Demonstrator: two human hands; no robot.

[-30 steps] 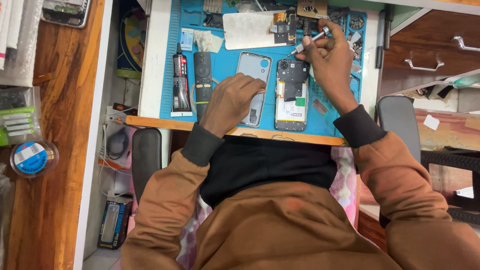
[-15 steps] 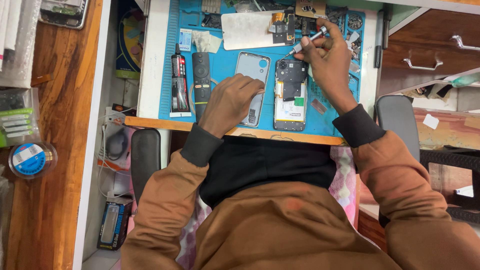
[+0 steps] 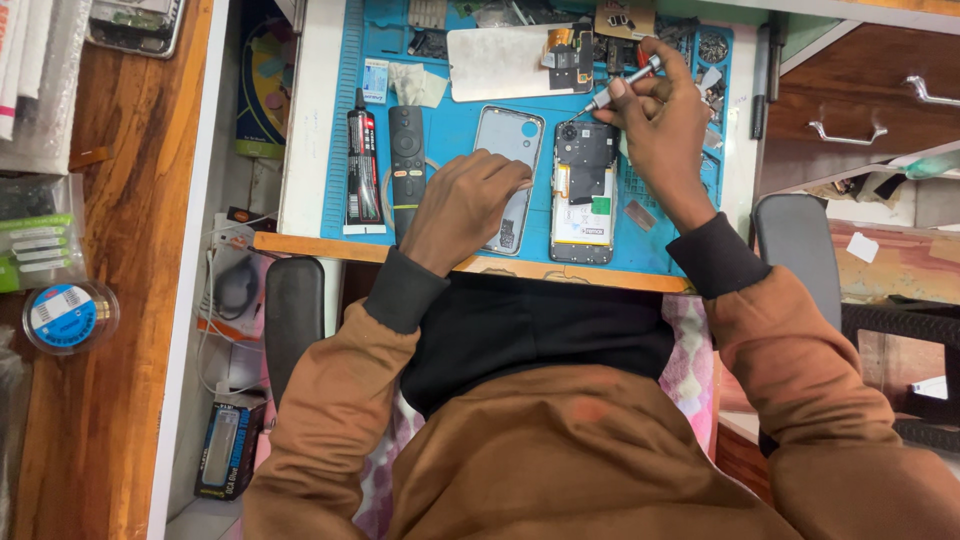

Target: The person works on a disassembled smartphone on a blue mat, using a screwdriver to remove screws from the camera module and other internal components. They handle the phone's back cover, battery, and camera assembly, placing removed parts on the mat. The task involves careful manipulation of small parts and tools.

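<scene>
the right hand [image 3: 665, 125] is closed around a slim silver screwdriver [image 3: 622, 85], fingers pinched together on its shaft, and the tip now rests at the top left corner of the opened phone [image 3: 582, 195], by the round camera opening. half a second ago the tool was raised above the parts at the far edge of the blue work mat [image 3: 460, 135]; it has since come down and inward onto the phone, which suggests the hand has gone from picking or carrying something to working a screw in the upper frame. the left hand [image 3: 465, 205] has hardly shifted: it lies curled, fingers together and knuckles up, over the lower part of the grey back cover [image 3: 508, 150], pressing on it rather than gripping it. the opened phone lies face down near the mat's near edge, right of centre, with its dark upper shield and pale battery showing, touching or just beside the back cover on its left. further left along the mat lie a black remote control [image 3: 406, 160] and a black glue tube [image 3: 361, 165], parallel to each other. a pale display panel [image 3: 500, 62] lies across the far edge, with small dark circuit pieces beside it. a black pen-like tool [image 3: 762, 75] rests on the white bench edge at the mat's right side.
</scene>
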